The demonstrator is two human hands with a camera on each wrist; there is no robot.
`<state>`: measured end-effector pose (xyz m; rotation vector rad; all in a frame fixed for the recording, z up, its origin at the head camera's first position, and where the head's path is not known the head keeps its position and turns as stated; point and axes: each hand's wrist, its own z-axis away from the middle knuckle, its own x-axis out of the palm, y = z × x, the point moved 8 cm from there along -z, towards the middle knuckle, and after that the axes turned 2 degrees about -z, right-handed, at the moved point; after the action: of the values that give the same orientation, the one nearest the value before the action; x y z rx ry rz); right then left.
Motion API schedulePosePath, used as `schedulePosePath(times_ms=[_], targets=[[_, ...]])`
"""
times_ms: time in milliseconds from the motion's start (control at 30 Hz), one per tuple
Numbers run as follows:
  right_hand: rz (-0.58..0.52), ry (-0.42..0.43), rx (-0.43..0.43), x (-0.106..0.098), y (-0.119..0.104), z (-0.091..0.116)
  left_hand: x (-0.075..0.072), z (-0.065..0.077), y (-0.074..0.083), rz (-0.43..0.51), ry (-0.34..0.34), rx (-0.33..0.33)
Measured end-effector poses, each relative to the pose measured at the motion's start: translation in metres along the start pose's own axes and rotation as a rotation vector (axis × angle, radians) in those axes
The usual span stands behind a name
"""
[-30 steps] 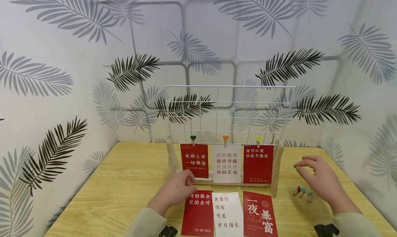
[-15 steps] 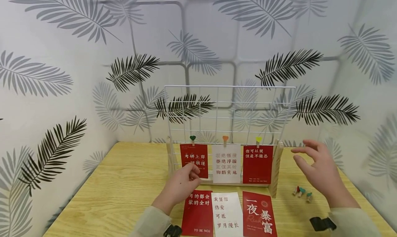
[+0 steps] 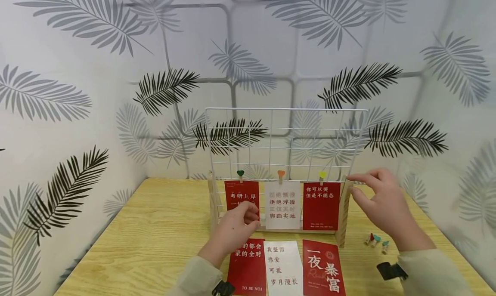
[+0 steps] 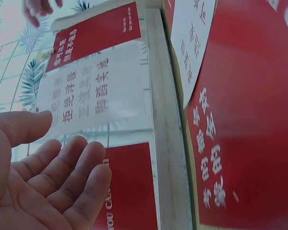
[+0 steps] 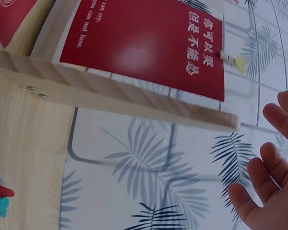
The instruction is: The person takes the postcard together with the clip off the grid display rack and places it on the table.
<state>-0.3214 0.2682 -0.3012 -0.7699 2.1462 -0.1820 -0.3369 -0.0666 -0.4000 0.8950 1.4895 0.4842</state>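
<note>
A white wire grid rack (image 3: 286, 147) in a wooden stand holds a red card (image 3: 242, 190), a white card (image 3: 282, 210) and another red card (image 3: 320, 210). Each hangs from a small wooden clothespin: green heart (image 3: 240, 173), orange heart (image 3: 281, 173) and yellow heart (image 3: 322, 174). My left hand (image 3: 234, 229) hovers before the left hanging card, fingers loosely bent, palm bare in the left wrist view. By the stand's right post (image 5: 120, 96) is my right hand (image 3: 387, 205), fingers parted and holding nothing; the right wrist view shows a gap to the post.
Flat on the table (image 3: 155, 227) in front of the rack lie a red card (image 3: 248, 270), a white card (image 3: 284, 268) and a red card (image 3: 323, 268). Several heart clothespins (image 3: 375, 241) lie right of the stand. A leaf-patterned wall (image 3: 263, 42) stands behind.
My left hand has moved up and right, over the left hanging card. My right hand has moved up and then left to the stand's right post. The cards and clothespins stay put.
</note>
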Motion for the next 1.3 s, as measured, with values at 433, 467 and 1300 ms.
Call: schedulePosePath(times_ms=[433,467,1300], targets=[[0.139,-0.065,-0.177,0.014,-0.037,-0.026,0.033,-0.003,0.018,0.048,-0.114,0.056],[0.145,-0.071,-0.175,0.016,-0.038,-0.027,0.036,-0.003,0.020,0.053,-0.124,0.062],[0.391,-0.282,-0.160,0.045,-0.047,-0.041,0.091,-0.021,0.051,0.137,-0.243,0.019]])
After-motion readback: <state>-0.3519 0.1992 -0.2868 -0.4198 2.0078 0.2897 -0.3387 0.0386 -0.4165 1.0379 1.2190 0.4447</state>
